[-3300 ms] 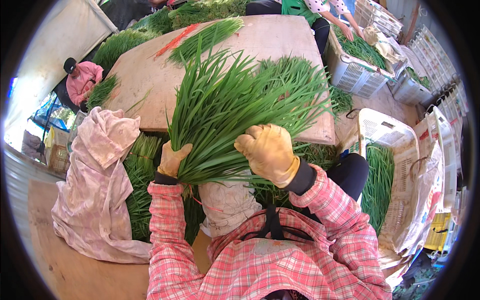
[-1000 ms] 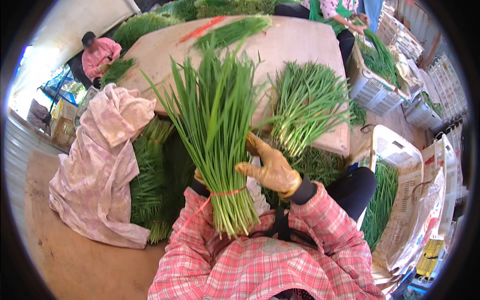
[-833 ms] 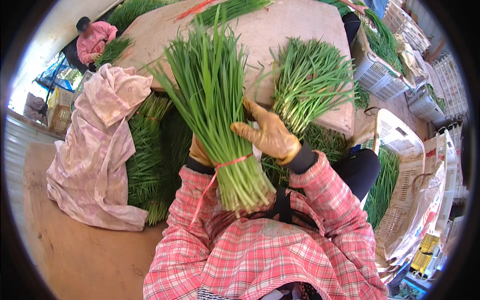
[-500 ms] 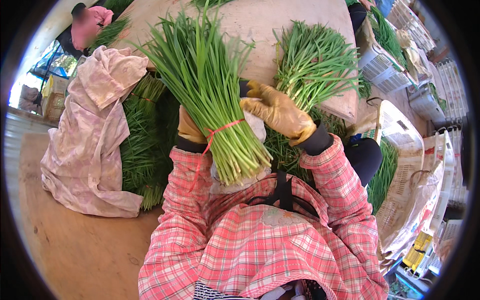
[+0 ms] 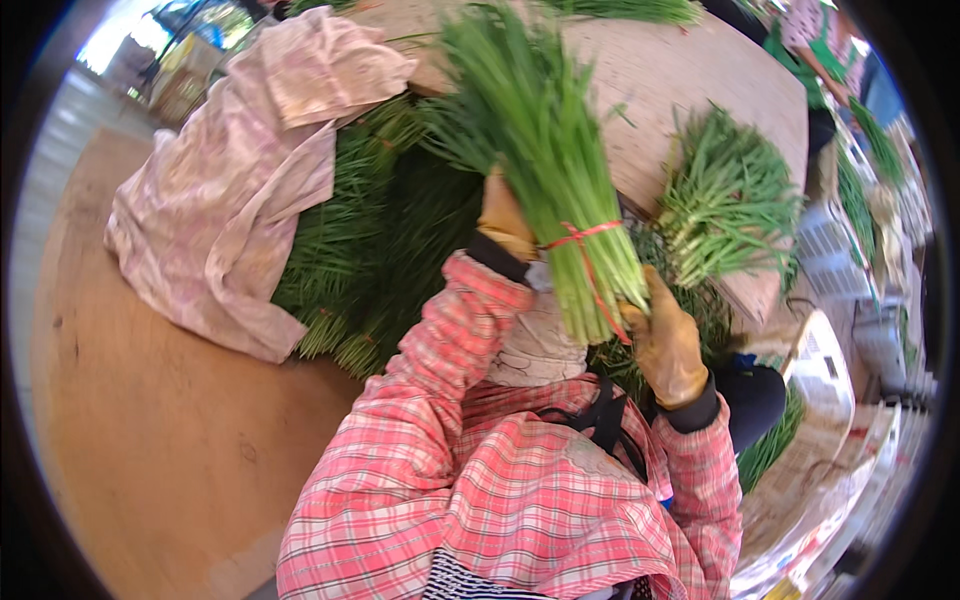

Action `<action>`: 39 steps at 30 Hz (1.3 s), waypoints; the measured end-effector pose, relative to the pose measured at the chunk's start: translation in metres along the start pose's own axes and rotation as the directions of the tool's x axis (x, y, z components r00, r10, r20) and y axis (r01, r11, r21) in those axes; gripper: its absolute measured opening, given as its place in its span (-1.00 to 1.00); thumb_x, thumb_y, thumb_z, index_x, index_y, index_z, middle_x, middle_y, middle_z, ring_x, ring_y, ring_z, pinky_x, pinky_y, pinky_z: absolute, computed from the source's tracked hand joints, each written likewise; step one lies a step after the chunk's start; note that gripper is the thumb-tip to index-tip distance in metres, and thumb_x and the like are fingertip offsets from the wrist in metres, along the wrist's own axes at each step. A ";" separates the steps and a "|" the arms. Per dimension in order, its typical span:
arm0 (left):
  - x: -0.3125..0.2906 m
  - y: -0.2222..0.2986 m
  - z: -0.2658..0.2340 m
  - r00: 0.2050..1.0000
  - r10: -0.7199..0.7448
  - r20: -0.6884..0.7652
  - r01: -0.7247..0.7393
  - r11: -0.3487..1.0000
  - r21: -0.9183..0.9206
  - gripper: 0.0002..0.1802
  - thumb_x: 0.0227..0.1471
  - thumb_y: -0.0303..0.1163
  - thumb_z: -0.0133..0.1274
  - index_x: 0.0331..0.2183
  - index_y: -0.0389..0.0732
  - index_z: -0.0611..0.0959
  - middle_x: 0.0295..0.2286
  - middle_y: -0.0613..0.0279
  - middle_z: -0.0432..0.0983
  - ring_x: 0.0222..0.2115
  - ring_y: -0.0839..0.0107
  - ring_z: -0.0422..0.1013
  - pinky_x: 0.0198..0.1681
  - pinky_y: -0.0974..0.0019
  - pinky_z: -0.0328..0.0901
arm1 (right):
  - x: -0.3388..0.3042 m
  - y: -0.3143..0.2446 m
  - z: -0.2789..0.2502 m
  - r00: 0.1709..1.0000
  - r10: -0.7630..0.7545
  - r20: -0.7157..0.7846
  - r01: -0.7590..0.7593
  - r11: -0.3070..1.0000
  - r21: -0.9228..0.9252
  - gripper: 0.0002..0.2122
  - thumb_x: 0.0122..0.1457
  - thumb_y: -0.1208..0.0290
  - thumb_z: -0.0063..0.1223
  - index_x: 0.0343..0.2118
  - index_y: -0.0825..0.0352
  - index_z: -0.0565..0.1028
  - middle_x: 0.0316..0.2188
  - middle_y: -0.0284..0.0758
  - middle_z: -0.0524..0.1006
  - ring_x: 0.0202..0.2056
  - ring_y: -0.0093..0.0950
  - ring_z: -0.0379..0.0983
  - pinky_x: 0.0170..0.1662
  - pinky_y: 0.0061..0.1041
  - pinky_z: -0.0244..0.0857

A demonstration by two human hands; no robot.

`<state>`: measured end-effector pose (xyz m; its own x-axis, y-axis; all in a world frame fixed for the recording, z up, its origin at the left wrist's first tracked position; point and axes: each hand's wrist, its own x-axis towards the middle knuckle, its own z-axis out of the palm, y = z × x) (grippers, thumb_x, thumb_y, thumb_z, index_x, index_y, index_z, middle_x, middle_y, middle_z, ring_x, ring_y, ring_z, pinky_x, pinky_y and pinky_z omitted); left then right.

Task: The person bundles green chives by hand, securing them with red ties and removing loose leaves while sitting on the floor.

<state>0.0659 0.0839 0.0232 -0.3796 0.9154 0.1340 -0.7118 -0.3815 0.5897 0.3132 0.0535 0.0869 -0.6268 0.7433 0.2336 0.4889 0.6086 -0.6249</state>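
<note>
A bunch of long green garlic chives (image 5: 562,180) leans in front of me, leaves pointing away and pale stem ends toward me. A red tie (image 5: 580,234) circles it near the stems, with a loose end hanging down. My left hand (image 5: 507,220), in a tan rubber glove, is closed on the bunch's left side; its fingers are mostly hidden behind the stems. At the lower right, my gloved right hand (image 5: 670,345) grips the stem ends, fingers closed against them. To the right, a loose heap of chives (image 5: 725,200) lies on the board's edge.
A wooden table board (image 5: 700,70) spans the far side. Tied chive bunches (image 5: 350,230) fill the space at left, partly under a pinkish cloth (image 5: 230,190). A brown wooden panel (image 5: 180,430) lies near left. White plastic crates (image 5: 835,250) stand at right, with another person (image 5: 810,40) beyond.
My right hand has moved from beside the upper stems down to the stem ends and closed on them. The bunch is now more upright. The view has turned left.
</note>
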 end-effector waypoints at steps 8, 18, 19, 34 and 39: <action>0.004 -0.002 0.028 0.963 0.096 -0.252 -0.127 0.986 -0.112 -0.49 0.20 -0.05 -0.29 -0.13 -0.31 0.49 -0.24 0.15 0.50 -0.26 0.28 0.46 -0.18 0.26 0.40 | 0.009 0.007 -0.018 0.932 -0.050 -0.360 -0.038 0.971 -0.234 -0.85 0.01 0.33 0.19 -0.50 0.29 0.51 -0.77 -0.22 0.33 -0.75 -0.36 0.29 -0.66 -0.44 0.15; -0.031 0.139 -0.021 0.787 0.617 -0.005 -0.392 0.506 0.768 -0.59 0.21 -0.17 -0.25 -0.13 -0.30 0.47 -0.16 0.16 0.43 -0.19 0.38 0.38 -0.09 0.31 0.30 | -0.011 0.046 -0.018 0.920 0.371 -0.125 -0.264 0.824 0.500 -0.88 0.15 0.51 0.05 -0.29 0.41 0.53 -0.58 -0.50 0.45 -0.58 -0.74 0.24 -0.52 -0.76 0.11; -0.035 0.168 -0.032 0.829 0.557 -0.048 -0.425 0.683 0.594 -0.63 0.20 -0.20 -0.21 -0.14 -0.29 0.48 -0.18 0.16 0.45 -0.21 0.38 0.39 -0.09 0.29 0.30 | -0.015 0.054 -0.015 0.909 0.406 -0.099 -0.303 0.804 0.512 -0.87 0.15 0.51 0.04 -0.26 0.41 0.52 -0.56 -0.49 0.45 -0.57 -0.74 0.24 -0.51 -0.77 0.12; -0.137 0.199 -0.201 0.966 0.243 -0.084 0.202 -0.516 0.832 -0.43 -0.05 -0.10 0.10 -0.06 -0.24 0.47 -0.25 -0.09 0.50 -0.25 0.01 0.44 -0.20 0.15 0.33 | -0.069 0.121 -0.002 0.777 0.608 0.163 -0.626 0.722 0.295 -0.84 0.21 0.48 -0.07 -0.21 0.39 0.49 -0.53 -0.46 0.44 -0.62 -0.75 0.21 -0.55 -0.79 0.08; -0.203 0.158 -0.294 0.946 0.059 -0.317 0.222 -0.832 0.508 -0.18 -0.17 -0.22 0.19 0.13 -0.07 0.22 -0.27 0.08 0.43 -0.26 0.11 0.38 -0.24 0.15 0.32 | -0.074 0.127 0.002 0.720 0.657 0.222 -0.692 0.660 0.292 -0.85 0.20 0.49 -0.07 -0.24 0.40 0.49 -0.55 -0.48 0.44 -0.62 -0.75 0.21 -0.56 -0.78 0.07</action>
<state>-0.1429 -0.1999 -0.1449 -0.5890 0.8030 -0.0910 0.8081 0.5863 -0.0565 0.4207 0.0755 -0.0109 -0.2650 0.8735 -0.4083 0.5797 -0.1940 -0.7914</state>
